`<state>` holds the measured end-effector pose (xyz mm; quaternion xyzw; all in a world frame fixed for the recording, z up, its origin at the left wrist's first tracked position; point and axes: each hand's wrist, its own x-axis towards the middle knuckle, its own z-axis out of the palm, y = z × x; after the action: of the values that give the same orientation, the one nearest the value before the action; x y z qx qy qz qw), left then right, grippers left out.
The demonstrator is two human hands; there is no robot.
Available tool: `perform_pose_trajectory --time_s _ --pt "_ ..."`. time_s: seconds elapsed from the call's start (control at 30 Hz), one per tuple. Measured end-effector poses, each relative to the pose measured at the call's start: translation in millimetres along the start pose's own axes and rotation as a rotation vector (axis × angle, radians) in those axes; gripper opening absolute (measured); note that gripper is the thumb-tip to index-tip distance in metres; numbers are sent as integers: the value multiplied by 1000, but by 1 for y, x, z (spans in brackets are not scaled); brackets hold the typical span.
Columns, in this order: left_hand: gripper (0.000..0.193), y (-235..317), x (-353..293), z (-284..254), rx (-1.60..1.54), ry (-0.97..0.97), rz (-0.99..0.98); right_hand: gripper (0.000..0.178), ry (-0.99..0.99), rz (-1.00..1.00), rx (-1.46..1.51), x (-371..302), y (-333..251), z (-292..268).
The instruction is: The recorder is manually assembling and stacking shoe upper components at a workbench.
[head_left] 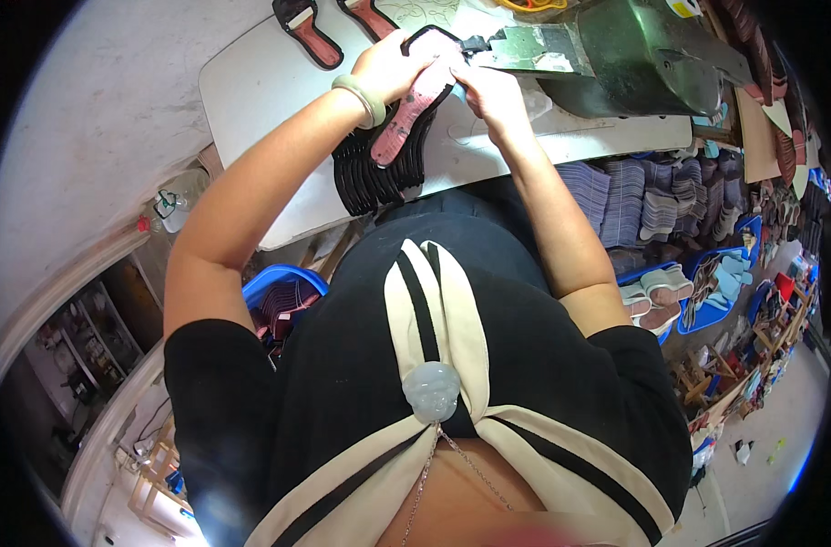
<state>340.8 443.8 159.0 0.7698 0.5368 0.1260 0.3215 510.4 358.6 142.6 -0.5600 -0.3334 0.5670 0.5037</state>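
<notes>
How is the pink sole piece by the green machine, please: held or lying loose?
Held: fingers of the left hand and right hand are on the pink sole piece near its far end.

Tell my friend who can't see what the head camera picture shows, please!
A person's left hand and right hand hold a pink, black-edged sole at a green machine. Nearby, a stack of black-edged pieces lies on a white table.
</notes>
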Motion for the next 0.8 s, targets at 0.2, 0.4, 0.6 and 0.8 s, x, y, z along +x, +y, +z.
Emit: perform_pose_trajectory --time_s 0.2,0.4,0.6,0.8 --pt "57 12 -22 13 -271 29 -137 23 -125 100 -206 -30 20 -13" --pt "55 21 -20 10 -3 160 -202 22 -15 80 -46 -41 37 -15" --pt "49 20 -28 24 -265 382 -220 23 -7 30 -39 -40 26 -16" --pt "27 -4 -65 21 -1013 325 11 34 -210 214 286 -34 9 -4"
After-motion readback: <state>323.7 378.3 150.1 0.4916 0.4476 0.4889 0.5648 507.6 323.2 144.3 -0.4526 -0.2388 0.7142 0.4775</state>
